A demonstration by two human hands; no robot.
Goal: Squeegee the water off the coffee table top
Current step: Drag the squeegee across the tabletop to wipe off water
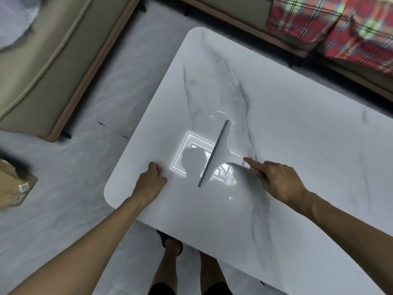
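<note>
Hands: 2 | right hand (276, 179) grips 1 squeegee (218, 153) | 1 table (297, 124)

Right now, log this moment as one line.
right hand holds white squeegee | blade on wet white marble table | left hand braces edge

Coffee table top (297, 145): open surface beyond and right of the squeegee (217, 153); left hand (152, 179) resting on the near-left edge; sofa (42, 60) standing off its left side.
</note>
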